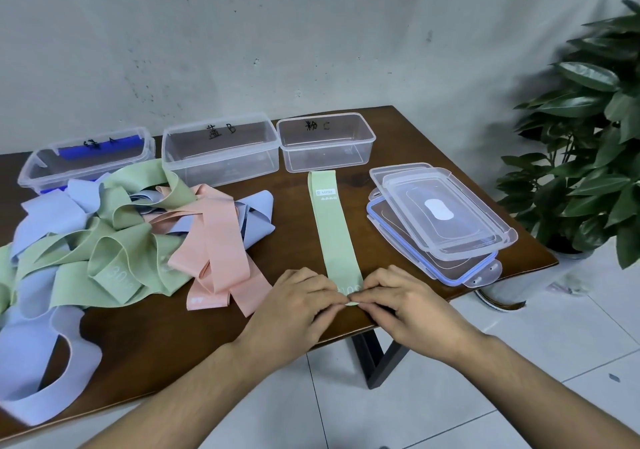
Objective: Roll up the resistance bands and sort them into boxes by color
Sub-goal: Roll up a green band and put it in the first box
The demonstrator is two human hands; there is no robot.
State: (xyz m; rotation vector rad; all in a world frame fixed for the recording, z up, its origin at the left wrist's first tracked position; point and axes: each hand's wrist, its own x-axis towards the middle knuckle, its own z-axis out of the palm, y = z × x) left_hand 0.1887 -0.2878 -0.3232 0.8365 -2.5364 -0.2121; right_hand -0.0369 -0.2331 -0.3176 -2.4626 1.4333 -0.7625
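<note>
Two hands, left hand (298, 301) and right hand (398, 305), each grip pinching the near end of the green band (334, 237) at the surface (194, 338) edge. Laid flat and straight (far end just short of the right-hand box (325, 142)). Left of that band, a tangled pile of bands (114, 241); right of it, stacked lids (440, 220).

On the table (145, 338) stand three clear boxes (221, 151) in one row, each with a handwritten label. Beside them lies a stack of lids (440, 220); two or three, the exact number cannot be told. One green band (334, 230) lies flat alone. The tangled pile (131, 241) holds green, blue and pink bands, too mixed to count. One plant (588, 158).
</note>
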